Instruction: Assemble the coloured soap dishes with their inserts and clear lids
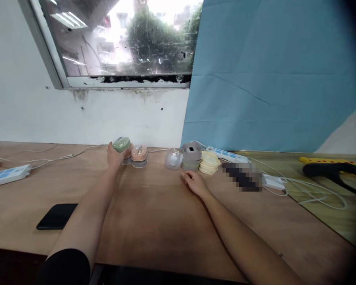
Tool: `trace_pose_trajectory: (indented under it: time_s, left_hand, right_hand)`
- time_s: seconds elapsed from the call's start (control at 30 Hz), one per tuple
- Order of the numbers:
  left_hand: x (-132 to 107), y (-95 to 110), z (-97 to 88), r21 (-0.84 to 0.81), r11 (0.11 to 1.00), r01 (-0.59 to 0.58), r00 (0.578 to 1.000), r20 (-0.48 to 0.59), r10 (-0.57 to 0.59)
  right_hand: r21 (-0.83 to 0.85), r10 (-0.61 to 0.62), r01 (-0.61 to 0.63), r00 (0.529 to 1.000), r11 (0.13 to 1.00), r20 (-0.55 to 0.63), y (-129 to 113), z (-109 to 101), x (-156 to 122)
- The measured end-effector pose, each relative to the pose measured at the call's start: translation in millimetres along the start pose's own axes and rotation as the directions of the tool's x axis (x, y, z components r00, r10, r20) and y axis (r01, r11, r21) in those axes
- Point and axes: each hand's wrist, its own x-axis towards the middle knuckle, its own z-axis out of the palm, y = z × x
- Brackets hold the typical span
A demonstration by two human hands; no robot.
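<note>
My left hand (pixel 116 155) reaches to the back of the wooden table (pixel 154 213) and is closed round a small green-lidded container (pixel 121 144). Right beside it stands a pink-lidded container (pixel 139 153) on a clear base. My right hand (pixel 195 182) rests on the table with loosely curled fingers, holding nothing, just in front of a grey stack of cups (pixel 191 155). A clear cup (pixel 173 159) sits left of that stack and a pile of pale yellow lids (pixel 209 162) sits right of it.
A black phone (pixel 57 216) lies at the front left. One white power strip (pixel 7 175) is at the far left, another (pixel 227 154) behind the yellow lids, with white cables (pixel 302 190) trailing right. A black and yellow tool (pixel 332 168) lies far right.
</note>
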Motion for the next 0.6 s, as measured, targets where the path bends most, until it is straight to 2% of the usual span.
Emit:
trace_pose_trajectory:
  time_s: [0.13, 0.27, 0.5, 0.6]
  left_hand:
    - [1.4, 1.4, 2.3, -0.029, 0.999, -0.038, 0.997, 0.07, 0.04]
    - [1.8, 2.5, 2.0, -0.033, 0.999, -0.033, 0.996, 0.079, 0.036]
    - [5.4, 3.5, -2.1, -0.083, 0.992, 0.096, 0.992, 0.087, -0.088]
    - [1.3, -0.6, -4.7, -0.101, 0.989, 0.108, 0.994, 0.032, -0.105]
  right_hand:
    - [-0.026, -0.006, 0.006, 1.0, 1.0, 0.012, -0.1, 0.0, -0.7]
    - [-0.035, -0.035, 0.035, 0.999, 0.999, 0.015, 1.1, 0.7, -0.3]
    - [-0.048, -0.042, 0.043, 0.999, 0.998, 0.021, 1.9, 2.1, 0.3]
    - [-0.044, -0.061, 0.062, 0.998, 0.997, 0.007, 1.8, 2.0, 0.9]
